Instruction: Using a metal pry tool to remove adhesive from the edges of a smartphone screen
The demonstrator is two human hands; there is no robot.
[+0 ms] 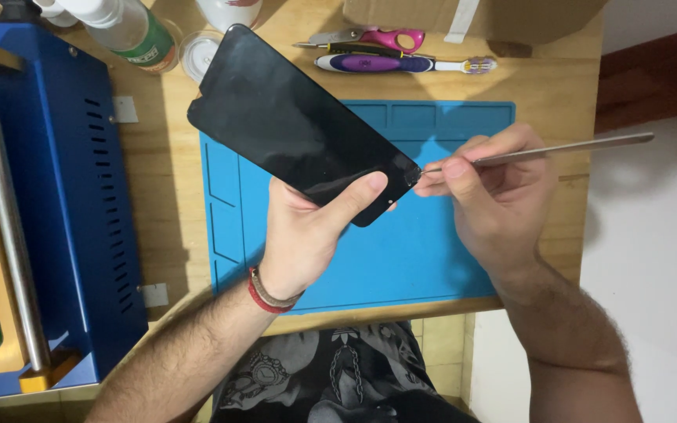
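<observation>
Holding the screen (295, 125) up off the mat (401, 251), the left hand (307, 231) grips its lower end, thumb pressed across the glass near the corner and the other fingers hidden behind. The right hand (495, 192) pinches a thin metal pry tool (558, 149) between thumb and forefinger, closed tight on it, tip touching the screen's lower right corner.

To do this well, I judge the tip should stay flat along the edge and slide rather than lever (a black panel this thin looks likely to crack under a twist). The left thumb sits close to the working corner, which should steady it.

Counted in the head view: one screen, tilted above the mat's upper left; one pry tool; one blue mat on the counter (174, 204). Beyond the mat's far edge lie one pink-handled pair of scissors (378, 37) and one purple toothbrush (401, 64). Left of the mat stands one blue machine (64, 196), with one bottle (131, 31) past its far corner. A red wristband (264, 298) circles the left wrist.
</observation>
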